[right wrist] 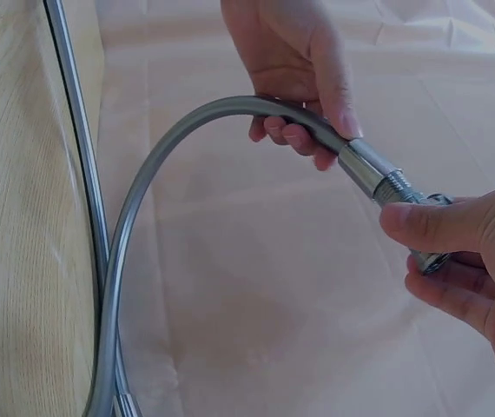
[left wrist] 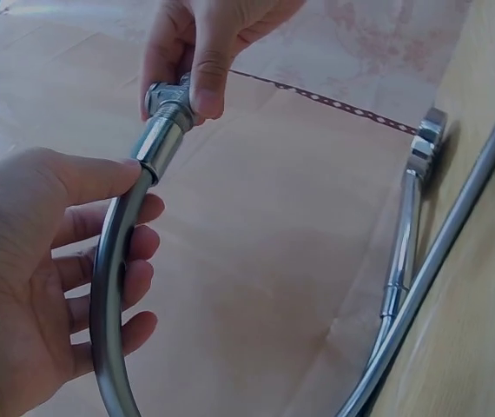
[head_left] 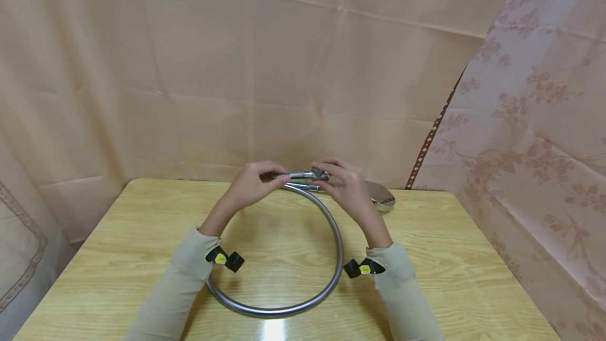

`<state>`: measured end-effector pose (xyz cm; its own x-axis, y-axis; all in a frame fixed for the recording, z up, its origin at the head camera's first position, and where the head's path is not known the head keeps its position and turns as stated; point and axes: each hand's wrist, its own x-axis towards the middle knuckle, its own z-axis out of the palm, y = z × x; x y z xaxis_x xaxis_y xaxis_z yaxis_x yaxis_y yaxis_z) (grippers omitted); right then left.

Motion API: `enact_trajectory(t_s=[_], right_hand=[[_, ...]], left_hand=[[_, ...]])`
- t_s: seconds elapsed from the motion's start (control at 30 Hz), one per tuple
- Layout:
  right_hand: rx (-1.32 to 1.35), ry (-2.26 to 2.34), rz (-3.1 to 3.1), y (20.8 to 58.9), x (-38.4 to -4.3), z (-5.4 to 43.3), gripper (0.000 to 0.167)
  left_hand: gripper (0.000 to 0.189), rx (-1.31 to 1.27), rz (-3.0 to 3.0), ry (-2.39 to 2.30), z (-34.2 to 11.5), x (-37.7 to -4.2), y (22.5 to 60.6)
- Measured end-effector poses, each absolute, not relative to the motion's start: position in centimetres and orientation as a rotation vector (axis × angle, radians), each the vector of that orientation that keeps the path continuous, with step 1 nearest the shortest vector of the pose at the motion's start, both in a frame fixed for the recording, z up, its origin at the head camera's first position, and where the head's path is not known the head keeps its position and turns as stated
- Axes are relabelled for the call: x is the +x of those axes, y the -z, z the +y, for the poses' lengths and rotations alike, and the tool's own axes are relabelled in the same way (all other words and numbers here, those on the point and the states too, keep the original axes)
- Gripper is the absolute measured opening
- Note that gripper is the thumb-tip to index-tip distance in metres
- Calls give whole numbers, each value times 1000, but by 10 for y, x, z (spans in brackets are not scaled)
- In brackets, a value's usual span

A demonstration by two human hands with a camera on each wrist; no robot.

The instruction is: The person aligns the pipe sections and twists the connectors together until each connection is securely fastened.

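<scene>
A grey flexible shower hose (head_left: 338,249) loops across the table. My left hand (head_left: 251,186) holds it just behind its chrome end nut (left wrist: 161,148), with the thumb at the nut's lower rim and the fingers curled behind the hose. A small chrome fitting (left wrist: 155,97) is pinched between the thumb and fingers of my right hand (head_left: 347,183), which hide part of it. Ridged thread (right wrist: 395,187) shows between nut and fitting, and the two are in line. Both hands are raised above the table's far edge.
A chrome shower head (head_left: 382,198) lies at the back right of the wooden table (head_left: 426,278), its handle (left wrist: 401,252) pointing left and partly behind my right hand. A beige curtain (head_left: 284,67) hangs behind the table, a flowered one (head_left: 544,120) at the right.
</scene>
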<state>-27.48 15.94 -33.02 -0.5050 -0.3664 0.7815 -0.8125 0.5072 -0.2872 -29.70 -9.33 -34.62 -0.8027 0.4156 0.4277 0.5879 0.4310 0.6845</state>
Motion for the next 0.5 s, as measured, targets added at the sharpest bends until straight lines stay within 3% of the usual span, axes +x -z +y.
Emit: enact_trajectory(t_s=[0.5], right_hand=[[1009, -927, -1989, 330, -273, 160, 42]], left_hand=[[22, -892, -2427, 1424, -93, -296, 344]])
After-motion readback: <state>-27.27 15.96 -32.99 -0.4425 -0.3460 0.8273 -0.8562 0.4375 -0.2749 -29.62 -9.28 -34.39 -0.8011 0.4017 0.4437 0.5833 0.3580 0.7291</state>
